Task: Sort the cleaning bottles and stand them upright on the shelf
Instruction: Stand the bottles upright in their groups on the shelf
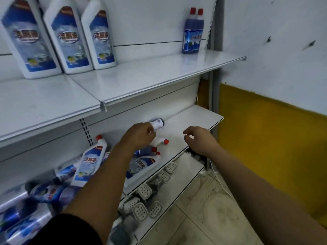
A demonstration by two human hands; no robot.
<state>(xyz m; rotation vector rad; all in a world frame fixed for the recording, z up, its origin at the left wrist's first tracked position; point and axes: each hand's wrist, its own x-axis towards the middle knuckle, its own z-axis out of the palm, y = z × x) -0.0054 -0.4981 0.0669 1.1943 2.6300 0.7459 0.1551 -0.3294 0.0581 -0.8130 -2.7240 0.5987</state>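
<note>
Part done: three white bottles (69, 41) and two blue bottles (192, 32) stand on the upper shelf (141, 76); a heap (88, 163) lies unsorted on the lower shelf (185, 124), where the left hand (139, 137) grips one lying bottle (157, 124), the right hand (200, 140) slack and empty.

The left hand (139, 137) hides most of a lying bottle (158, 123). The lower-left bottle pile (44, 191) is blurred.

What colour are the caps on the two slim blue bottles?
Red caps, seen best in the head view.
</note>
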